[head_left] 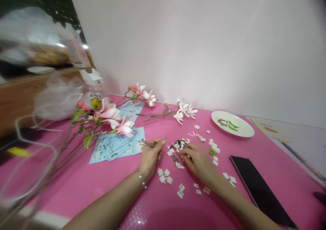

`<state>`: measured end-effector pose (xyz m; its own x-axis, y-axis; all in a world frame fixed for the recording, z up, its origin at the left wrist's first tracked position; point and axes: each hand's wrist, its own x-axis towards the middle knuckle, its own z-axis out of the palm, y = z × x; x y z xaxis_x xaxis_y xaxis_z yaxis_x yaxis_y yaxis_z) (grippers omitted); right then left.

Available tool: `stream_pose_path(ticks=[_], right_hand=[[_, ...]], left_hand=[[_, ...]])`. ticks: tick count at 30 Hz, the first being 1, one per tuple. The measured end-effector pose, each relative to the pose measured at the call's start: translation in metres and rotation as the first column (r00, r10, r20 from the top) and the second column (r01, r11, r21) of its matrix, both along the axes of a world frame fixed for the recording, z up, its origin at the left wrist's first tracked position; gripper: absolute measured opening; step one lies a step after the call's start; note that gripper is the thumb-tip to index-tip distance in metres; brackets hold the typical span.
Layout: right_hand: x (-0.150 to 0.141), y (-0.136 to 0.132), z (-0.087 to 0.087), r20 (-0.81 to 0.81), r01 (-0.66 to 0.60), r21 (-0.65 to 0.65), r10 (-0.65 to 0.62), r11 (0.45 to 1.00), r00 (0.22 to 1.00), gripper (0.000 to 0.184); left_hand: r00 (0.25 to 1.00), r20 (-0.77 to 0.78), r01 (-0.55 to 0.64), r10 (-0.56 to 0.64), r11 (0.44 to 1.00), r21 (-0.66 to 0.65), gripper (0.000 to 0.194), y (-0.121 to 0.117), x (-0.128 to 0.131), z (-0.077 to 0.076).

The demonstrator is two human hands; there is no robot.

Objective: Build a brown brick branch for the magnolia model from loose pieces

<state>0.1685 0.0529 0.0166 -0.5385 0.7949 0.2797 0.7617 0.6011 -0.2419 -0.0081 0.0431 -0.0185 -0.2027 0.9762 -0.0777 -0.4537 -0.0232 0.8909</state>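
My left hand (150,156) rests on the pink table cover (107,192) with its fingers pinched round a thin brown stem piece (149,144). My right hand (197,159) lies palm down just to the right, its fingertips closed over a small pile of dark and white building pieces (178,144). Several small white pieces (165,175) are scattered around and between both hands. What the right fingers hold is too small to make out.
Blue instruction sheets (115,145) lie left of my hands under pink brick-built flower branches (114,116). More white blossoms on a branch (182,113) lie near the wall. A white plate (233,123) with green pieces stands at the back right, and a dark phone (259,191) lies at the right.
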Motion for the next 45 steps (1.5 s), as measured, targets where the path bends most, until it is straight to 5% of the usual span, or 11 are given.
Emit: stream_pose_path(ticks=[5, 15, 25, 33, 38, 45], right_hand=[[-0.018, 0.031, -0.001, 0.054, 0.013, -0.013, -0.012, 1.000, 0.998, 0.025], [-0.026, 0.039, -0.015, -0.001, 0.037, -0.011, -0.037, 0.999, 0.999, 0.017], [0.026, -0.016, -0.012, -0.304, 0.001, -0.084, -0.027, 0.997, 0.952, 0.012], [0.030, -0.047, -0.014, -0.555, -0.007, -0.040, -0.016, 0.999, 0.831, 0.010], [0.033, -0.050, -0.014, -0.591, -0.021, -0.077, -0.028, 0.997, 0.806, 0.010], [0.035, -0.048, -0.017, -0.465, -0.013, 0.153, 0.084, 0.988, 0.881, 0.008]], left_hand=[[0.999, -0.009, 0.042, -0.042, 0.999, -0.002, 0.031, -0.001, 0.002, 0.001], [0.994, -0.029, 0.104, -0.105, 0.994, -0.017, 0.026, -0.003, 0.003, 0.004], [0.963, -0.133, 0.240, -0.234, 0.970, 0.030, 0.021, -0.015, 0.010, 0.011], [0.887, -0.296, 0.399, -0.356, 0.911, 0.101, 0.011, -0.029, 0.018, 0.012], [0.823, -0.442, 0.451, -0.358, 0.884, 0.123, 0.004, -0.032, 0.019, 0.011], [0.715, -0.654, 0.468, -0.246, 0.864, 0.187, 0.006, -0.032, 0.019, 0.009]])
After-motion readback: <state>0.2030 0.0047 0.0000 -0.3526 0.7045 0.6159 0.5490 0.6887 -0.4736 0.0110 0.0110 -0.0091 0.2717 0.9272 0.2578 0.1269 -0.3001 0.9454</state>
